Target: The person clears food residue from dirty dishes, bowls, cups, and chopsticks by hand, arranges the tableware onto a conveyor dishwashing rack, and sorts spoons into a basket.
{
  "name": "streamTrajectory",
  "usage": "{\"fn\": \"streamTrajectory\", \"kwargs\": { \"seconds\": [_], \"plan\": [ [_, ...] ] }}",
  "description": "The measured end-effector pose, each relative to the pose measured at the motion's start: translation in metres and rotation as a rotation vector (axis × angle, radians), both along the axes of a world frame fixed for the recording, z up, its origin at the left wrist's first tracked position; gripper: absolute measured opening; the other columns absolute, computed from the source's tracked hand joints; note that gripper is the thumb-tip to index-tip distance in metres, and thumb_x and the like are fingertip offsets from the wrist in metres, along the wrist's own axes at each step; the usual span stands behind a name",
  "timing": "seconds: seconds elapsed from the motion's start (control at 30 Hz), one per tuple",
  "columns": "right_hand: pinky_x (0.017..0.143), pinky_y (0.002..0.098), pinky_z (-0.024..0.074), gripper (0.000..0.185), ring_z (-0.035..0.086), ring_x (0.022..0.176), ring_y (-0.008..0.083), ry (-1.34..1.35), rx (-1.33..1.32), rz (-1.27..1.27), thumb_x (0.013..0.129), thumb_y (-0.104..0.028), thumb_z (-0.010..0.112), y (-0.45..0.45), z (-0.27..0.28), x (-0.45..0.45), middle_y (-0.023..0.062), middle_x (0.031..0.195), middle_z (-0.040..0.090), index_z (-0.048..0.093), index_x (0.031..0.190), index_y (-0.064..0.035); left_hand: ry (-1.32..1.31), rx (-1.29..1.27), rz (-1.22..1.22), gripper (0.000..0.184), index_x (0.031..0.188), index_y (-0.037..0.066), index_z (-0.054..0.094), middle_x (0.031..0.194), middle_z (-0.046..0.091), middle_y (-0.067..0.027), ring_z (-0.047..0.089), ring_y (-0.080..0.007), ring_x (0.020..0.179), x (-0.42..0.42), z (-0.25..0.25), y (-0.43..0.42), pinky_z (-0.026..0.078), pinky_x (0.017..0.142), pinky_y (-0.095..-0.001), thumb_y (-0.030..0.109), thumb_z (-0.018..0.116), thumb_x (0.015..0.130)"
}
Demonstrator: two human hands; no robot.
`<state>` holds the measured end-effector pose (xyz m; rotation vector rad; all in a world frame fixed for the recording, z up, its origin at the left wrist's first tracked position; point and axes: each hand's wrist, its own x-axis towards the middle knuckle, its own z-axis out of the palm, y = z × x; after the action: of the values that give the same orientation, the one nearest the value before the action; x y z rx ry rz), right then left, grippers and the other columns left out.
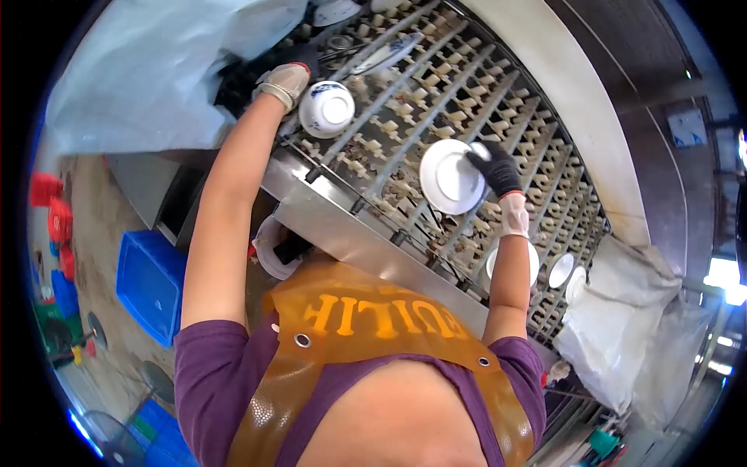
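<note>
A wide conveyor (436,101) with metal bars and pale pegs runs across the view. My right hand (496,167), in a dark glove with a whitish cuff, is closed on the right edge of a white plate (451,177) above the pegs. My left hand (284,82), in a pale glove, reaches to the conveyor's upper left, its fingertips hidden against dark material. Just right of it a white bowl with a blue pattern (327,110) sits upside down. A patterned oval dish (387,54) leans between the bars farther up.
More white dishes (561,270) stand at the conveyor's lower right. Plastic sheets hang at the upper left (156,78) and right (615,319). A metal ledge (350,241) borders the near side. Below left are a white bucket (274,251) and a blue bin (150,286).
</note>
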<state>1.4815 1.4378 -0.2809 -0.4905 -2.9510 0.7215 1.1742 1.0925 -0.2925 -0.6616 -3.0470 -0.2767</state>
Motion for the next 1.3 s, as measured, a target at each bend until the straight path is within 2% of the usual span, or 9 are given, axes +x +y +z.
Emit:
{"fn": "streamTrajectory", "kwargs": {
  "seconds": [0.17, 0.4, 0.53, 0.6, 0.73, 0.9, 1.07, 1.23, 1.3],
  "plan": [
    [0.079, 0.0336, 0.0471, 0.058, 0.060, 0.088, 0.0250, -0.072, -0.399, -0.020, 0.061, -0.030, 0.079, 0.005, -0.005, 0.022, 0.0151, 0.099, 0.062, 0.058, 0.108, -0.0038, 0.027, -0.087, -0.019, 0.029, 0.096, 0.007, 0.064, 0.100, 0.060, -0.0201, 0.058, -0.0354, 0.094, -0.010, -0.001, 0.017, 0.048, 0.080, -0.0419, 0.019, 0.061, 0.069],
    [0.075, 0.0354, 0.0490, 0.035, 0.061, 0.084, 0.0298, 0.452, 0.101, 0.394, 0.063, -0.012, 0.071, -0.056, 0.102, 0.037, 0.0131, 0.091, 0.064, 0.063, 0.097, -0.0086, -0.027, 0.233, -0.131, 0.037, 0.096, 0.003, 0.061, 0.095, 0.061, -0.0211, 0.058, -0.0373, 0.089, 0.032, 0.034, -0.010, 0.047, 0.076, -0.0400, 0.016, 0.062, 0.062],
    [0.066, 0.0372, 0.0491, 0.022, 0.062, 0.079, 0.0253, 0.475, 0.366, 0.589, 0.070, -0.010, 0.057, -0.070, 0.053, -0.005, 0.0085, 0.081, 0.063, 0.066, 0.089, -0.0139, -0.361, 0.716, -0.076, 0.029, 0.100, -0.001, 0.061, 0.085, 0.064, -0.0058, 0.056, -0.0111, 0.079, 0.126, 0.097, -0.011, 0.044, 0.075, -0.0261, 0.012, 0.066, 0.075],
    [0.065, 0.0379, 0.0490, 0.022, 0.062, 0.080, 0.0243, 0.393, 0.508, 0.587, 0.070, -0.010, 0.057, -0.066, 0.022, -0.018, 0.0069, 0.081, 0.063, 0.067, 0.089, -0.0151, -0.215, 0.721, -0.258, 0.021, 0.094, 0.001, 0.063, 0.080, 0.062, -0.0011, 0.053, -0.0090, 0.074, 0.173, 0.104, -0.027, 0.043, 0.070, -0.0258, 0.014, 0.066, 0.077],
    [0.067, 0.0384, 0.0501, 0.020, 0.062, 0.081, 0.0251, 0.349, 0.461, 0.509, 0.070, -0.017, 0.061, -0.044, 0.029, -0.021, 0.0049, 0.085, 0.064, 0.067, 0.089, -0.0157, -0.443, 0.792, 0.067, 0.015, 0.087, 0.002, 0.063, 0.073, 0.057, 0.0018, 0.051, -0.0068, 0.070, 0.266, 0.100, -0.080, 0.042, 0.063, -0.0227, 0.004, 0.066, 0.073],
    [0.071, 0.0378, 0.0504, 0.018, 0.062, 0.082, 0.0270, 0.605, 0.483, 0.737, 0.069, -0.020, 0.064, -0.026, 0.067, -0.014, 0.0062, 0.088, 0.065, 0.068, 0.086, -0.0169, -0.422, 0.695, 0.197, 0.016, 0.087, 0.001, 0.061, 0.071, 0.060, -0.0047, 0.055, -0.0126, 0.067, 0.348, 0.045, -0.140, 0.044, 0.063, -0.0267, 0.006, 0.063, 0.072],
    [0.075, 0.0369, 0.0488, 0.020, 0.061, 0.082, 0.0288, 0.323, 0.545, 0.787, 0.071, -0.011, 0.058, -0.027, 0.082, -0.037, 0.0097, 0.089, 0.064, 0.067, 0.089, -0.0129, -0.494, 0.288, 0.157, 0.020, 0.088, 0.002, 0.062, 0.076, 0.062, -0.0153, 0.062, -0.0236, 0.071, 0.379, -0.031, -0.178, 0.047, 0.065, -0.0325, 0.011, 0.063, 0.070],
    [0.074, 0.0364, 0.0497, 0.023, 0.062, 0.084, 0.0270, 0.467, 0.649, 0.773, 0.069, -0.009, 0.061, -0.018, 0.085, -0.036, 0.0079, 0.089, 0.065, 0.068, 0.090, -0.0148, -0.142, 0.317, 0.044, 0.020, 0.087, 0.004, 0.065, 0.077, 0.063, -0.0169, 0.061, -0.0323, 0.070, 0.399, -0.016, -0.158, 0.047, 0.063, -0.0377, 0.012, 0.063, 0.068],
    [0.075, 0.0364, 0.0498, 0.025, 0.061, 0.086, 0.0270, 0.133, 0.657, 0.801, 0.070, -0.008, 0.059, -0.026, 0.093, -0.039, 0.0084, 0.092, 0.064, 0.067, 0.093, -0.0142, -0.155, 0.328, 0.005, 0.021, 0.089, 0.003, 0.066, 0.076, 0.064, -0.0147, 0.061, -0.0281, 0.066, 0.399, -0.011, -0.159, 0.046, 0.060, -0.0352, 0.011, 0.063, 0.069]
  ]
}}
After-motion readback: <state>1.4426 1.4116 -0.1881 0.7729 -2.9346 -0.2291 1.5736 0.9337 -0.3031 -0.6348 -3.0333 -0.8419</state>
